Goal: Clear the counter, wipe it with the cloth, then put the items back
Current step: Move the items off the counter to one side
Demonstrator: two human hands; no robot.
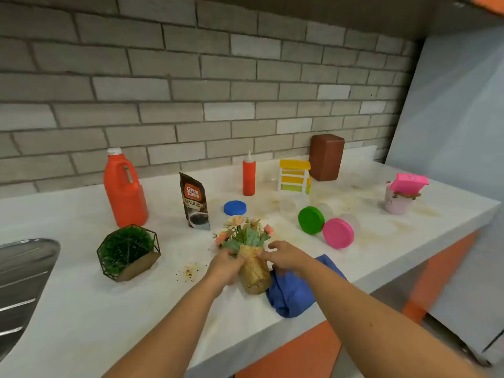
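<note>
Both hands, left hand [226, 264] & right hand [286, 255], curl round the burlap-wrapped flower vase [253, 271] near the marble-look counter [81, 296] front edge, touching the crumpled blue cloth [289, 296] (prob. microfibre). Coffee pouch [195, 204] reads "Great Taste".

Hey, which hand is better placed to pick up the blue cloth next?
Probably the right. The right hand sits just over the blue cloth, while the left hand grips the flower vase on the side away from the cloth.

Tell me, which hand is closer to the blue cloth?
Right. The right hand holds the flower pot right beside the blue cloth; the left hand holds the pot's other side, away from the cloth.
</note>
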